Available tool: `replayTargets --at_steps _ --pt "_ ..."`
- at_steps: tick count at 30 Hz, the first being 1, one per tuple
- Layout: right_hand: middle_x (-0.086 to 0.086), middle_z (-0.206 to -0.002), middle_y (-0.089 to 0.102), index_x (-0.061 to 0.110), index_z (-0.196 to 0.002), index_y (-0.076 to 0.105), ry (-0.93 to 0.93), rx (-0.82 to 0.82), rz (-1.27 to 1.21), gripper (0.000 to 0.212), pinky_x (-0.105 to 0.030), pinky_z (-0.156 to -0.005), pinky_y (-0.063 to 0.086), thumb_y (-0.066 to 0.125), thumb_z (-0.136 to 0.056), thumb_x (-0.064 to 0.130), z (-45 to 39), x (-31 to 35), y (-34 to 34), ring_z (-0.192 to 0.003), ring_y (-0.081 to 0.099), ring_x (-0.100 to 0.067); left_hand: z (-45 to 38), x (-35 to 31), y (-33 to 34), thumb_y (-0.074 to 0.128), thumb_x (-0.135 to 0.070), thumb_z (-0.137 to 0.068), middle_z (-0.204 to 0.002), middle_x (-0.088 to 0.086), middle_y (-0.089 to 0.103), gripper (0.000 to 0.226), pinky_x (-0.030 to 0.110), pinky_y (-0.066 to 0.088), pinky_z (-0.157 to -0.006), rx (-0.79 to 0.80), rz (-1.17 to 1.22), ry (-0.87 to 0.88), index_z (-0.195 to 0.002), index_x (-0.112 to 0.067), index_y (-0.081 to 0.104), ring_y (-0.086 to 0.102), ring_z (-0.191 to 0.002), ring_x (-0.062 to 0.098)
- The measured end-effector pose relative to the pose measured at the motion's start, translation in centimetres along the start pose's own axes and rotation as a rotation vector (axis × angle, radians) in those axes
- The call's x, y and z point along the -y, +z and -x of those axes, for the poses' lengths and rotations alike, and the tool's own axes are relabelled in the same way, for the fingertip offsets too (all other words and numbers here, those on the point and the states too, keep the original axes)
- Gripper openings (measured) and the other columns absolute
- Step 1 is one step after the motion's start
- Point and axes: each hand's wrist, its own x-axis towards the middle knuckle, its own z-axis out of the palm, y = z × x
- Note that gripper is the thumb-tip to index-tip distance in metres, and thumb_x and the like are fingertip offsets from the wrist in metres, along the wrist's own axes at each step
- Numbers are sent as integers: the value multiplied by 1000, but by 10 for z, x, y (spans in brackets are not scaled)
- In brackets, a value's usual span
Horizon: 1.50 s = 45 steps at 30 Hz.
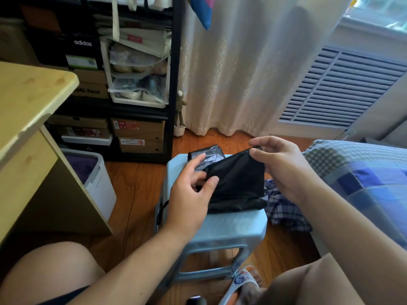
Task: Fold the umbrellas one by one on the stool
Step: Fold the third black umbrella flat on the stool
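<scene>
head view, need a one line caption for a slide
Both hands, left and right, pinch a black umbrella over a blue stool, with a plaid umbrella beside it.

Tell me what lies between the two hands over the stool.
In the head view, the black umbrella spans the stretch between them: the left hand pinches its lower left fold, the right hand pinches its top corner, above the blue stool.
</scene>
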Motion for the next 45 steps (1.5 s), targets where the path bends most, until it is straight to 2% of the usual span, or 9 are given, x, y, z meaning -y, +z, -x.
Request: replayTargets --at_steps 5,19,25,28,31,34,37,41,45 --pt "-7 -90 77 14 -102 76 29 -5 24 16 -30 -76 58 75 -90 2 1 1 -3 -87 76 -22 5 -8 -4 77 -14 -89 -87 -17 71 45 6 44 -86 -120 -164 214 -123 -40 64 66 -94 -3" --pt "-7 -86 75 12 -100 74 17 -6 22 14 -30 -76 56 73 -92 1 10 2 -8 -82 75 -20 11 -7 -9 76 -5 -89 -115 0 61 54 32 56 -92 -137 -8 240 -126 -38 53 68 -103 19" --pt "-12 -91 78 13 -108 74 -36 82 57 21 -40 -88 60 72 -92 0 15 9 -8 -89 76 -25 3 -10 -9 79 -9 -88 -106 -18 70 64 8 40 -91 -2 -133 173 -140 -35 53 62 -104 3" --pt "-8 -102 72 25 -115 73 -90 114 180 34 -44 -103 55 82 -84 15 12 9 -15 -101 71 -25 -6 -14 -14 78 -7 -88 -92 -12 70 43 7 42 -93 -66 -160 175 -120 -32 65 63 -102 -3" --pt "16 -138 54 47 -138 56 -122 314 544 73 -37 -119 37 88 -72 44 0 6 -22 -134 50 -8 -13 -16 -18 77 -2 -87 -91 -8 71 36 11 49 -89 -23 -110 137 -108 -29 69 67 -95 0" --pt "7 -125 73 25 -126 70 -75 437 455 45 -46 -114 45 83 -85 16 -14 -1 -20 -123 64 -13 -15 -19 -20 76 0 -87 -92 -6 74 32 15 55 -81 5 -34 82 -104 -27 69 71 -91 2" --pt "-7 -108 79 6 -109 77 -100 323 232 21 -44 -102 55 73 -89 1 -21 -7 -17 -106 74 -24 -22 -18 -29 73 -7 -92 -94 -9 72 23 14 54 -79 -123 -65 83 -99 -29 69 69 -90 2" --pt "-11 -108 78 5 -109 76 -79 290 143 22 -35 -94 58 72 -88 1 -27 -19 -17 -105 74 -26 -28 -12 -39 62 -14 -100 -91 1 74 13 28 57 -83 -141 0 -58 -108 -23 64 71 -83 8" --pt "-12 -111 77 4 -112 75 -78 292 95 29 -33 -93 58 73 -83 7 -27 -24 -18 -106 74 -26 -21 -10 -29 66 -13 -97 -103 -5 72 23 13 52 -81 20 -22 -87 -113 -28 61 68 -94 1"
